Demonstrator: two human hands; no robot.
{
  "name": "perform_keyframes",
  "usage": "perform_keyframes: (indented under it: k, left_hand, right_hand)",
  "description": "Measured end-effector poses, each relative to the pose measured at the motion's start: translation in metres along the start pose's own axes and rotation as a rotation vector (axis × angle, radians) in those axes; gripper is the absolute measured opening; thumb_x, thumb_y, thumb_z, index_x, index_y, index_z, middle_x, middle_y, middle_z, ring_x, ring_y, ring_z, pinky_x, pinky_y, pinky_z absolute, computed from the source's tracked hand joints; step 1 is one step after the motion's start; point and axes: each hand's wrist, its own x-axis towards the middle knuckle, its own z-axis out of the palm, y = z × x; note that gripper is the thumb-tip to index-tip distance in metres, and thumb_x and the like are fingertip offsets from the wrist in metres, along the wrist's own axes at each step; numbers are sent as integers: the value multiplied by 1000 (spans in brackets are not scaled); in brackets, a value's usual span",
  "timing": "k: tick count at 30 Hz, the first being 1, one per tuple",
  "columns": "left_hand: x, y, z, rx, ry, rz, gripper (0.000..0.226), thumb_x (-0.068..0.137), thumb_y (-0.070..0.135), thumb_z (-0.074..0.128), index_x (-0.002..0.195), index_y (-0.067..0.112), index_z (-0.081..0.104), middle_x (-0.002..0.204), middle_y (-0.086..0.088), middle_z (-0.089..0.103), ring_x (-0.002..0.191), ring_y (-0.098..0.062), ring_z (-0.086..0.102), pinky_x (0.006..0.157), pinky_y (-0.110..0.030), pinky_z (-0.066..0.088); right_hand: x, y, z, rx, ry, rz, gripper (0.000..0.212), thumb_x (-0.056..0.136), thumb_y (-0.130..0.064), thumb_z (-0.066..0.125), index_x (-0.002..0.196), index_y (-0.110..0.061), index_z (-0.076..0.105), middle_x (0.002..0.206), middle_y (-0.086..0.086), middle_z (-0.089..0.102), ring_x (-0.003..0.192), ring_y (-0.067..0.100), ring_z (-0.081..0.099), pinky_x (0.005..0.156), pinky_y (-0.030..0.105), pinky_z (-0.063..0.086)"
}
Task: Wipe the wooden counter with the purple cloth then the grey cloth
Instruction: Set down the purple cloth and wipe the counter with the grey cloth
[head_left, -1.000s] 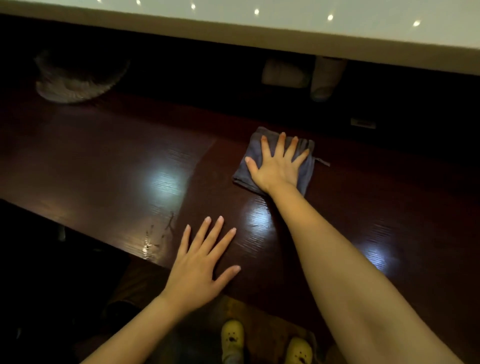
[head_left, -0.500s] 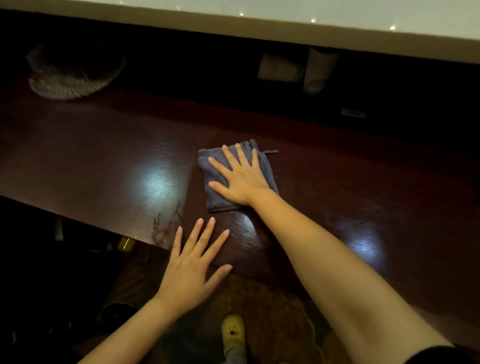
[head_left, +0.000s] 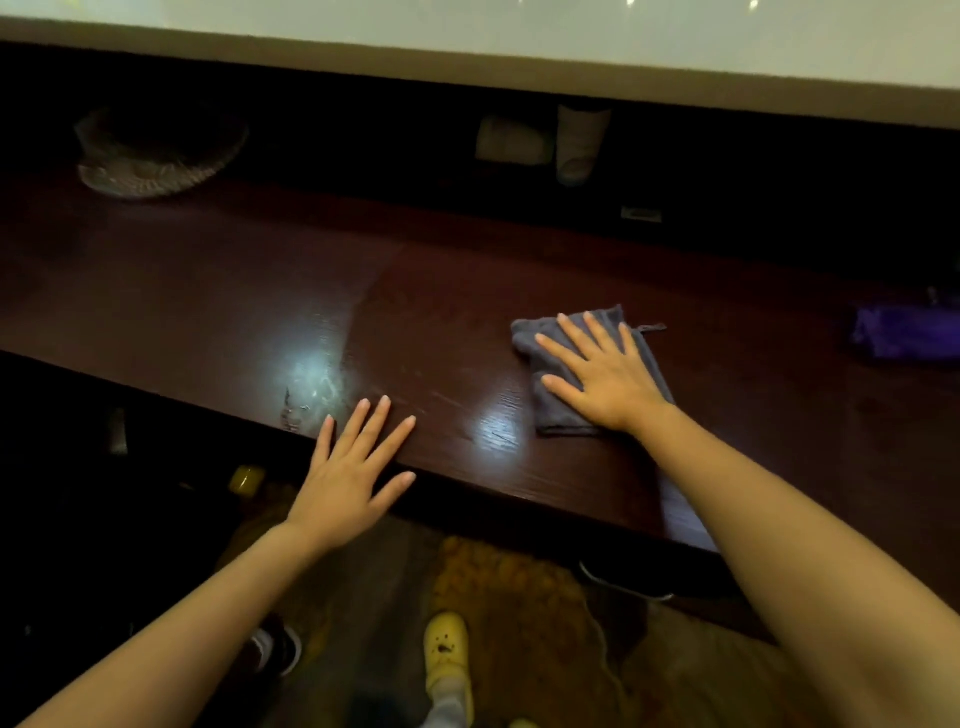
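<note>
— Hands, status?
— Right hand (head_left: 608, 379) flat, fingers spread, pressing the grey cloth (head_left: 550, 410) on the bench (head_left: 208, 291) near its front edge. Left hand (head_left: 348, 478) open, gripping nothing, at that edge.
— Purple cloth (head_left: 904, 332)?
— Far right, well apart.

Our right hand (head_left: 608, 374) has swept the grey cloth (head_left: 550, 395) rightward along the counter (head_left: 208, 291), away from our left hand (head_left: 348, 478). The purple cloth (head_left: 904, 332) now shows at far right.
</note>
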Motion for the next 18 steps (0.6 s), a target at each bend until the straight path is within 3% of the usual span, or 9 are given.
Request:
perform_keyframes:
  k: [5, 10, 14, 18]
  left_hand:
    - [0, 1, 2, 34, 16, -2, 68, 80, 72, 0, 142, 45, 2, 157, 3, 4, 144, -17, -7, 114, -48, -3]
    - [1, 0, 2, 28, -3, 8, 74, 76, 75, -4, 142, 43, 4, 157, 3, 3, 144, -18, -6, 114, -49, -3]
    - [0, -1, 1, 17, -5, 12, 70, 78, 74, -2, 142, 45, 2, 157, 4, 1, 143, -17, -9, 114, -49, -3]
    - [2, -3, 1, -23, -5, 18, 67, 79, 72, -3, 141, 46, 4, 156, 7, 0, 143, -15, -9, 114, -48, -3]
  right_hand:
    - [-68, 19, 6, 53, 14, 274, 62, 89, -65, 22, 146, -43, 7, 160, -5, -1, 147, 24, -7, 115, 57, -4]
    - [-108, -11, 12, 125, 57, 511, 64, 91, -62, 21, 148, -37, 5, 160, 1, -4, 146, 29, -11, 113, 60, -7]
    - [-107, -47, 16, 117, 47, 618, 68, 91, -61, 19, 149, -31, -2, 159, 9, -9, 144, 36, -14, 112, 64, -7]
    - [-91, -88, 21, 142, 86, 606, 72, 90, -62, 23, 149, -29, 0, 159, 13, -7, 143, 41, -12, 110, 66, -8]
